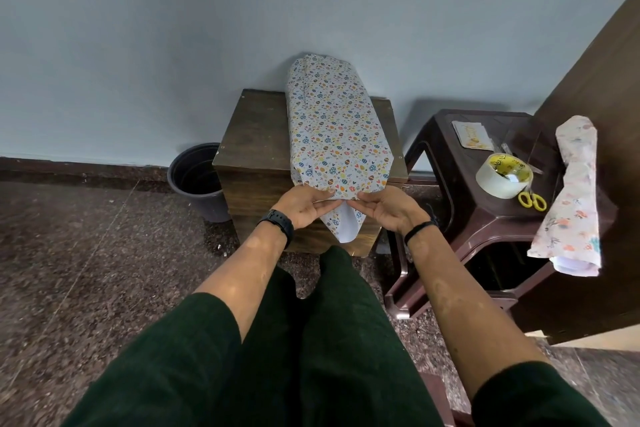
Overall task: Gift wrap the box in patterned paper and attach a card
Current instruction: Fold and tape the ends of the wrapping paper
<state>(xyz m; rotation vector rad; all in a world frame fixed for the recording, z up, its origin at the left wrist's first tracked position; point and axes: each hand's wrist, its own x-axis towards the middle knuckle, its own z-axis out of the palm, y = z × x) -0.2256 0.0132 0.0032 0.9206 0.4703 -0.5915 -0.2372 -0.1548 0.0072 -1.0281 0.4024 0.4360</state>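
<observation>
Bare wooden table top left of wrapped box; narrow gap at right before stool crowded with tape roll, scissors, paper roll.

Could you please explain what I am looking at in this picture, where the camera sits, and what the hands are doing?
No machine here: a person wears one wide-angle camera on the head, looking down past their own arms and dark trousers. The wrapped box, covered in patterned paper, lies on a small wooden cabinet against the wall. The left hand and right hand each pinch the paper's near end, folding a flap that hangs over the cabinet's front. On the brown plastic stool to the right lie a card, a roll of clear tape, yellow-handled scissors and a spare roll of floral paper. A dark bucket stands on the floor.
</observation>
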